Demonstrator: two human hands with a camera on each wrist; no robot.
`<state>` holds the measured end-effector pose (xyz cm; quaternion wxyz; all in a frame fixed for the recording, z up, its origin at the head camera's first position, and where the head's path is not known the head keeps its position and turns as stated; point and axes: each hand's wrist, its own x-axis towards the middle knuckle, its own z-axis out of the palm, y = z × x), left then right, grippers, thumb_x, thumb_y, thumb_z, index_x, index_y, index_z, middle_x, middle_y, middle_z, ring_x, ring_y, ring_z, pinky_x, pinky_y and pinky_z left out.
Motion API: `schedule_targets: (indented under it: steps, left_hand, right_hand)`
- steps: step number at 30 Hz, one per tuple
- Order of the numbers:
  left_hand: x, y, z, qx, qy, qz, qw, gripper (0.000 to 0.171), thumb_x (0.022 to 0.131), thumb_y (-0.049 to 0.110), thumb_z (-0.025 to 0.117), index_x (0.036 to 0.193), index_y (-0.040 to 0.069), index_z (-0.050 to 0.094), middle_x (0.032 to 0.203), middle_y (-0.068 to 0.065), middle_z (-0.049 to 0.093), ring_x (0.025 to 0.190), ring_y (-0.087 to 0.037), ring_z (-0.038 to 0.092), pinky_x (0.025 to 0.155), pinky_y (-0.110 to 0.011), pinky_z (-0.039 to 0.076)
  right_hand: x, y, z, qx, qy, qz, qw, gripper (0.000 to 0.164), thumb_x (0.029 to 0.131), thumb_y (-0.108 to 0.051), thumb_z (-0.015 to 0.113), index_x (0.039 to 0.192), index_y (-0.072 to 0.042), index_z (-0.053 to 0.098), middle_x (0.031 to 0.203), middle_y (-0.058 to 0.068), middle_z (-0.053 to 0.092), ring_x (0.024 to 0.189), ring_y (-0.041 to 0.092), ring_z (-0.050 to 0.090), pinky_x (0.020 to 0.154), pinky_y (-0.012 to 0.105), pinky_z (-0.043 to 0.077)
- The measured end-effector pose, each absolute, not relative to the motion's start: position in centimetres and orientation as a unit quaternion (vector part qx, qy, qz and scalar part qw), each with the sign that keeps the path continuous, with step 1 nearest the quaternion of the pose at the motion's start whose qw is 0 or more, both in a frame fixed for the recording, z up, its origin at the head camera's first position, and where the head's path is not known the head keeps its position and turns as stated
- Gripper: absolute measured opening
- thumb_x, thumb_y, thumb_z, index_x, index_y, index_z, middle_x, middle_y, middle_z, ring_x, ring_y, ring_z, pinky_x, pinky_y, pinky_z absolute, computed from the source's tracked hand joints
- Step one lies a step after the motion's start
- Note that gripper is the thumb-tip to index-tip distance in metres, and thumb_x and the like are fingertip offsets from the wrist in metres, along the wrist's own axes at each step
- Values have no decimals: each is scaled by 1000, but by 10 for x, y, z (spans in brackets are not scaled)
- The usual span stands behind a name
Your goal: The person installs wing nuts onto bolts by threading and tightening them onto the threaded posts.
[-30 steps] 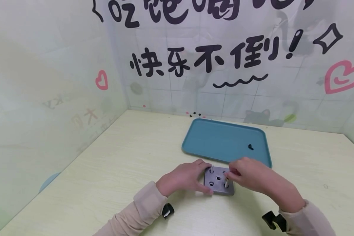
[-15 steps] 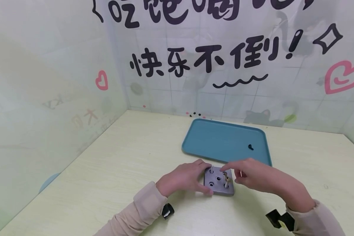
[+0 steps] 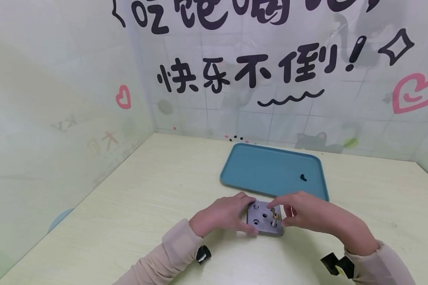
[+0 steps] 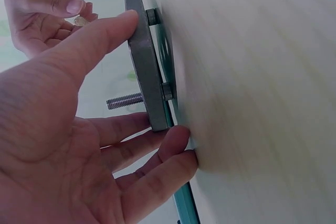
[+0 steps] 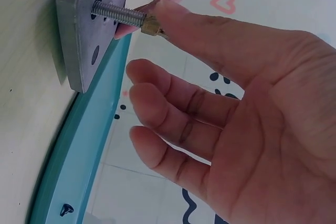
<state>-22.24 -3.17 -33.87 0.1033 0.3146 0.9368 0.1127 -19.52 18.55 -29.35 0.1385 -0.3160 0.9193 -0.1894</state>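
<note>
A grey metal plate with several holes lies before the tray. My left hand grips it at the left side, thumb on the near edge and fingers at the far edge. Two threaded bolts stand up through it; the bare bolt is by the left fingers. On the right-hand bolt sits a brass wing nut, near the bolt's top. My right hand is beside that nut, fingers spread and loosely bent; its thumb touches the nut in the right wrist view. Bolt heads show under the plate.
A blue tray lies just behind the plate, with a small black piece near its right end. The pale tabletop extends around, bounded by a printed wall covering behind and at the sides.
My right fingers, earlier bunched over the wing nut, have spread apart from it. Since half a second ago the thumb has moved left to the nut. My left hand and the plate stay put.
</note>
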Motion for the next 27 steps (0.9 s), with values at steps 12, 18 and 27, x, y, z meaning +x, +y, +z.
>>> schedule_targets:
  steps: [12, 18, 27]
  left_hand:
    - [-222, -32, -339, 315, 936, 119, 106, 85, 68, 55, 70, 137, 17, 38, 119, 4, 51, 92, -7, 52, 80, -24, 45]
    - [-222, -31, -339, 313, 936, 118, 105, 85, 68, 55, 70, 137, 17, 38, 120, 4, 51, 93, -7, 52, 81, -24, 45]
    - [-221, -31, -337, 311, 938, 116, 103, 85, 68, 54, 70, 137, 16, 38, 120, 3, 51, 92, -7, 52, 81, -24, 45]
  right_hand:
    - [-196, 182, -295, -294, 927, -189, 135, 34, 80, -22, 67, 112, -13, 61, 68, -9, 51, 60, 3, 45, 53, 20, 40]
    - [-195, 180, -296, -261, 942, -174, 121, 31, 80, -32, 66, 104, -14, 62, 65, -7, 50, 56, 5, 43, 50, 21, 37]
    - [-193, 177, -297, -216, 965, -125, 79, 29, 79, -44, 64, 73, -17, 55, 64, -7, 50, 58, 8, 43, 52, 23, 35]
